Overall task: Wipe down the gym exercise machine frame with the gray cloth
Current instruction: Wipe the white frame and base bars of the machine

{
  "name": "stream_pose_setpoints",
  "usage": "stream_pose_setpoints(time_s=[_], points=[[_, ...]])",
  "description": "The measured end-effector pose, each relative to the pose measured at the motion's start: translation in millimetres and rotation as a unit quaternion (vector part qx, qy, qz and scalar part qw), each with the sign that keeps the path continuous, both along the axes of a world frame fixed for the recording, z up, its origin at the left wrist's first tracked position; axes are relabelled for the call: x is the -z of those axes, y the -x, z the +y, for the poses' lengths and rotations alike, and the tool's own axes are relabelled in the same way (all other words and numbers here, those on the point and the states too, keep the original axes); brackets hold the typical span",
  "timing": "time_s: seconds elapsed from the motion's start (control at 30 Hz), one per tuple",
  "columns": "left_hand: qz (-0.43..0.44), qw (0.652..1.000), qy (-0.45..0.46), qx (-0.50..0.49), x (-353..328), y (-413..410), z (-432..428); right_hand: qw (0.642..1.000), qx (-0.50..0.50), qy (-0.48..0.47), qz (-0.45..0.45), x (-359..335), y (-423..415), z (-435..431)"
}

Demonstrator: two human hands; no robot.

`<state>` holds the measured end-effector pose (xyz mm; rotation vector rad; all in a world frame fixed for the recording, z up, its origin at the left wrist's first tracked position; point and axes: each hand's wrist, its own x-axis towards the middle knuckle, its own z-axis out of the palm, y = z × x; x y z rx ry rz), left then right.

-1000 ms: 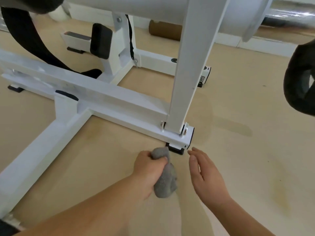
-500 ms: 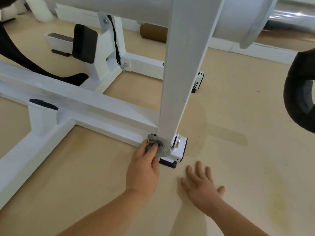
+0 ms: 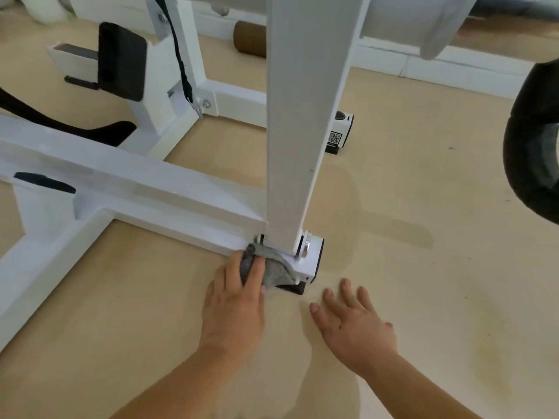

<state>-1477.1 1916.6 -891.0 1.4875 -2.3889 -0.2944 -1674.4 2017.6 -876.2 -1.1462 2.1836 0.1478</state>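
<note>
The grip of the left hand (image 3: 233,300) is closed around the gray cloth (image 3: 273,267): the fingers are curled over a bunched part of it and press it against the white frame (image 3: 45,267) of the machine, at the corner where the upright post (image 3: 302,116) meets the low bar (image 3: 136,189) on the floor. The cloth lies on the top and the near side of this bar's end, just beside the bottom of the post, and one part of it hangs down toward the black rubber foot (image 3: 292,288) under the bar. The right hand (image 3: 357,322) holds nothing; its grip is open, with the fingers straight and spread, and the palm lies flat on the beige floor (image 3: 423,267) near the end of the bar, to the right of the cloth. Behind the post, a second bar (image 3: 239,99) carries a small QR sticker (image 3: 335,137) at its end. Further left, a black pad (image 3: 121,60) and a black strap (image 3: 178,55) are on the frame.
</note>
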Motion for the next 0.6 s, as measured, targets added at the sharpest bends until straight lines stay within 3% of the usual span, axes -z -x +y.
stream_pose_setpoints(time_s=[0.23,0.37,0.53,0.6], points=[[0.059,0.992,-0.069,0.083,-14,33,10,1.000,0.009,0.006,-0.006,-1,0,-3],[0.036,0.998,-0.039,0.040,-21,10,-5,1.000,0.013,0.000,-0.028,-4,4,-3],[0.211,0.972,-0.106,0.014,-34,18,1,1.000,0.006,0.007,-0.016,-3,3,-1],[0.225,0.969,-0.092,0.029,-35,21,-1,1.000,0.012,0.007,-0.019,-4,3,-2]])
